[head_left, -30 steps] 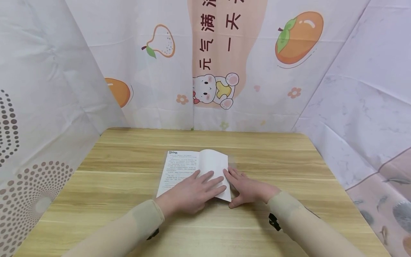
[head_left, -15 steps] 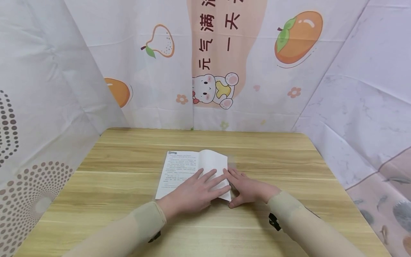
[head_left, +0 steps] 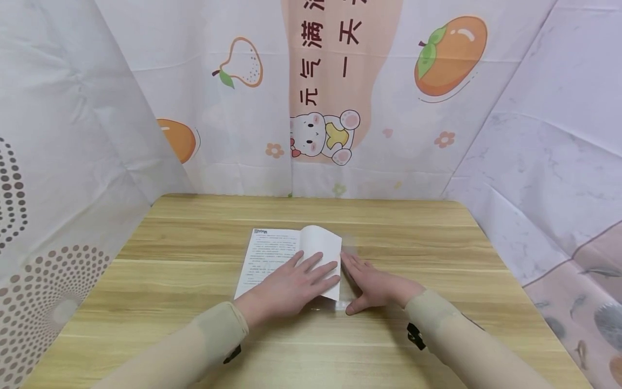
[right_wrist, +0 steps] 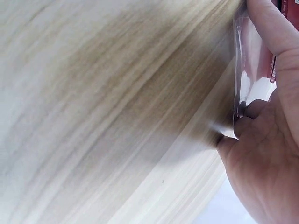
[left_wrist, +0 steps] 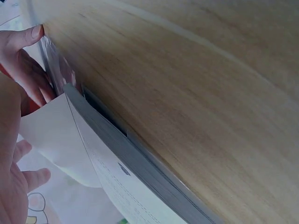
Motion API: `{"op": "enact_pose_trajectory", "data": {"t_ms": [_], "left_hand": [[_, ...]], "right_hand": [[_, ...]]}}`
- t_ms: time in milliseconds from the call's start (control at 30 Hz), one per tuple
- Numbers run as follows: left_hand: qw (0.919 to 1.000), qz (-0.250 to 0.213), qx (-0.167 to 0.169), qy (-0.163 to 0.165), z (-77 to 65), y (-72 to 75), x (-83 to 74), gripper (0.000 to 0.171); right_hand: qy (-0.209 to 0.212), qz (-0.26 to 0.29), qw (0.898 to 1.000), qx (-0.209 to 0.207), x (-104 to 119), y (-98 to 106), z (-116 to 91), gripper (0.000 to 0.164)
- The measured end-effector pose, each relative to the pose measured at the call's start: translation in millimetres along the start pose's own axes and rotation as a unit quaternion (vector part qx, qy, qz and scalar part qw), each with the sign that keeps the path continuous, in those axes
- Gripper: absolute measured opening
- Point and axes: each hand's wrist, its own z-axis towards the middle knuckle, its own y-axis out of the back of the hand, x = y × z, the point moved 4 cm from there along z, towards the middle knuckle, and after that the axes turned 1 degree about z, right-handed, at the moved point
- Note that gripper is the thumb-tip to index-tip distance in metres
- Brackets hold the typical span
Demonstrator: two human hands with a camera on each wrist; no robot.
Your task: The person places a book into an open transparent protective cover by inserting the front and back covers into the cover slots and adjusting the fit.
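An open book [head_left: 269, 254] lies on the table, printed text on its left page and a blank, curved leaf [head_left: 320, 246] on its right. My left hand [head_left: 289, 286] rests on that leaf, fingers spread and fairly straight. Beside the book's right edge, my right hand [head_left: 371, 283] touches a clear plastic sheet [right_wrist: 254, 56], its fingers extended and thumb apart. The same plastic [left_wrist: 60, 70] sticks out past the thick page block [left_wrist: 126, 144] in the left wrist view. Something red [right_wrist: 292, 18] shows near the right thumb. The left palm hides part of the book.
The wooden table [head_left: 194, 243] reaches to a printed cloth curtain [head_left: 243, 119] at the back. Similar cloths hang along the left side [head_left: 87, 162] and the right side [head_left: 549, 151].
The leaf's right edge has shifted left, away from my right fingers, and clear plastic now shows at the lower right. My left hand moved slightly right, then back left; the right hand stayed nearly still.
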Motion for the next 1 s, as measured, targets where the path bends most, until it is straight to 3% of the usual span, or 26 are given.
{"op": "enact_pose_trajectory", "data": {"t_ms": [200,667,1000], "left_hand": [[0.9992,-0.026,-0.010,0.030,-1.3,5.0,4.7,0.087],[0.9986,-0.015,-0.010,0.049,-3.8,13.9,18.2,0.078],[0.9967,-0.052,0.006,0.062,-12.1,8.9,26.0,0.070]], "right_hand": [[0.019,-0.013,1.000,-0.001,2.5,1.7,-1.7,0.113],[0.026,-0.022,0.999,-0.005,-0.4,1.2,-3.5,0.105],[0.028,-0.033,0.999,-0.015,-2.3,0.4,-5.4,0.104]]}}
